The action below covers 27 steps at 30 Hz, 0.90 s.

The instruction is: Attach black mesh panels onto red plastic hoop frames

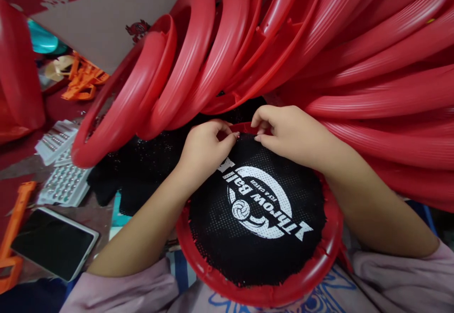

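A red plastic ring (213, 282) rests against my lap, with a round black mesh (227, 251) spread across its inside. White "Throw Ball" lettering and a ball picture are printed on the mesh, turned askew from my side. At the ring's far edge, my left hand (205, 150) pinches the mesh border between thumb and forefinger. Just right of it, my right hand (289, 133) has its fingers curled and its thumb on the mesh border by the rim. Small pegs along the near rim catch the mesh edge.
Many red plastic rings (198, 67) are piled beyond my hands and to the right. Black mesh pieces (142, 171) lie beneath them. Leftward are trays of small shiny parts (65, 185), a phone (55, 242), orange plastic parts (83, 79) and a printed carton (95, 15).
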Each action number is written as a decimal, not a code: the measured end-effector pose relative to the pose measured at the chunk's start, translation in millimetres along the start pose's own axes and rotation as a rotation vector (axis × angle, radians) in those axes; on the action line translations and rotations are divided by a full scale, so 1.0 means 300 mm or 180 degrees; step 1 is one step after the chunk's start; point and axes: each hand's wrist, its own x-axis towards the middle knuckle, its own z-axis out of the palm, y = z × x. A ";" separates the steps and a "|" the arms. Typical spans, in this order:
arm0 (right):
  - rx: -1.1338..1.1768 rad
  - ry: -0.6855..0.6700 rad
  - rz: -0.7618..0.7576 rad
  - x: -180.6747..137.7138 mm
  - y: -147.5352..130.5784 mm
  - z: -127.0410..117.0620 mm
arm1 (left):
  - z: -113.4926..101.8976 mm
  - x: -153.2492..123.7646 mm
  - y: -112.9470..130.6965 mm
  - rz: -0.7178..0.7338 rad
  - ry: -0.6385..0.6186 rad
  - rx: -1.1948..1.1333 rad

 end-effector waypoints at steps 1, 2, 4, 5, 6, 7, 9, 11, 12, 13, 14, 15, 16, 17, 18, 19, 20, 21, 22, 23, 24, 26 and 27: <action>0.0029 0.0020 -0.0012 -0.001 0.005 -0.003 | -0.001 0.000 -0.001 -0.0009 -0.0011 -0.0045; 0.0071 0.0045 -0.0035 -0.001 0.009 -0.006 | -0.002 0.000 -0.003 -0.0013 -0.0013 -0.0094; 0.0187 0.0076 -0.0083 -0.002 0.015 -0.013 | -0.003 -0.003 -0.010 0.0021 0.0002 -0.0204; 0.0241 0.0087 -0.0091 -0.001 0.018 -0.017 | -0.002 -0.005 -0.014 0.0058 0.0009 -0.0245; 0.0278 0.0104 -0.0083 0.000 0.021 -0.019 | -0.001 -0.008 -0.017 0.0102 0.0013 -0.0275; 0.0296 0.0113 -0.0061 0.002 0.024 -0.020 | 0.000 -0.010 -0.020 0.0150 0.0008 -0.0291; 0.0299 0.0141 -0.0023 0.008 0.032 -0.018 | 0.002 -0.015 -0.024 0.0217 -0.0011 -0.0283; 0.0286 0.0194 -0.0005 0.016 0.041 -0.011 | 0.003 -0.018 -0.024 0.0235 -0.0005 -0.0270; 0.0282 0.0217 -0.0003 0.020 0.046 -0.006 | 0.003 -0.019 -0.023 0.0227 0.0004 -0.0269; 0.0281 0.0226 -0.0009 0.024 0.051 -0.002 | 0.002 -0.019 -0.022 0.0213 0.0010 -0.0265; 0.0281 0.0224 -0.0011 0.027 0.055 0.003 | 0.001 -0.019 -0.020 0.0201 0.0012 -0.0262; 0.0277 0.0203 -0.0009 0.030 0.059 0.006 | 0.001 -0.019 -0.019 0.0194 0.0011 -0.0261; 0.0267 0.0179 -0.0005 0.032 0.061 0.009 | 0.001 -0.018 -0.018 0.0192 0.0005 -0.0263; 0.0248 0.0168 0.0001 0.033 0.062 0.010 | 0.001 -0.018 -0.018 0.0195 0.0003 -0.0270; 0.0217 0.0169 0.0008 0.033 0.061 0.011 | 0.001 -0.018 -0.017 0.0205 0.0010 -0.0284; 0.0180 0.0178 0.0009 0.032 0.060 0.010 | 0.002 -0.018 -0.017 0.0216 0.0018 -0.0299; 0.0150 0.0178 0.0004 0.032 0.058 0.010 | 0.002 -0.018 -0.017 0.0218 0.0028 -0.0303; 0.0133 0.0167 -0.0006 0.031 0.056 0.009 | 0.003 -0.018 -0.017 0.0207 0.0038 -0.0295; 0.0132 0.0147 -0.0015 0.030 0.054 0.008 | 0.004 -0.019 -0.017 0.0193 0.0036 -0.0282; 0.0142 0.0127 -0.0023 0.030 0.053 0.007 | 0.004 -0.019 -0.017 0.0177 0.0035 -0.0267; 0.0158 0.0112 -0.0026 0.030 0.052 0.007 | 0.004 -0.019 -0.017 0.0164 0.0031 -0.0252; 0.0178 0.0091 -0.0012 0.029 0.050 0.007 | 0.004 -0.019 -0.016 0.0155 0.0018 -0.0258; 0.0172 0.0080 -0.0007 0.029 0.050 0.008 | 0.004 -0.019 -0.015 0.0162 0.0011 -0.0271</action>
